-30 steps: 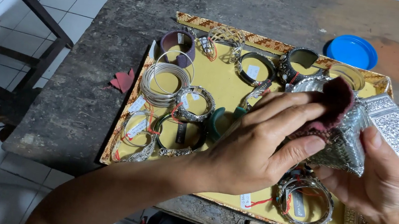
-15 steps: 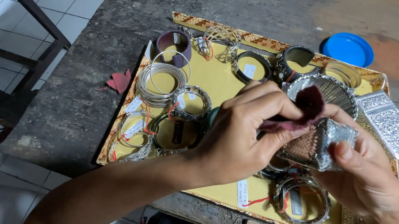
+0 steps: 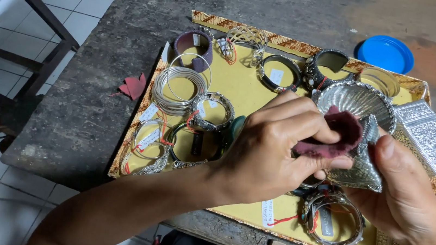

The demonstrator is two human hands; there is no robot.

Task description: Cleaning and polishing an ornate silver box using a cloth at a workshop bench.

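From the head view, the left hand [image 3: 272,148] pinches a maroon cloth [image 3: 334,134] against a silver dish [image 3: 361,133], which the right hand [image 3: 404,195] grips from below, above the yellow tray [image 3: 243,90]. Bangles [image 3: 181,88] lie across the tray, a blue lid [image 3: 386,53] sits on the stone table [image 3: 91,86] behind, and an embossed silver box [image 3: 432,136] rests at the tray's right edge.

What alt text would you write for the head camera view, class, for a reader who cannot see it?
A left hand presses a dark red cloth against a fluted silver bowl that the right hand holds. Below lies a yellow tray of silver bangles on a dark stone table, with a round blue lid nearby.
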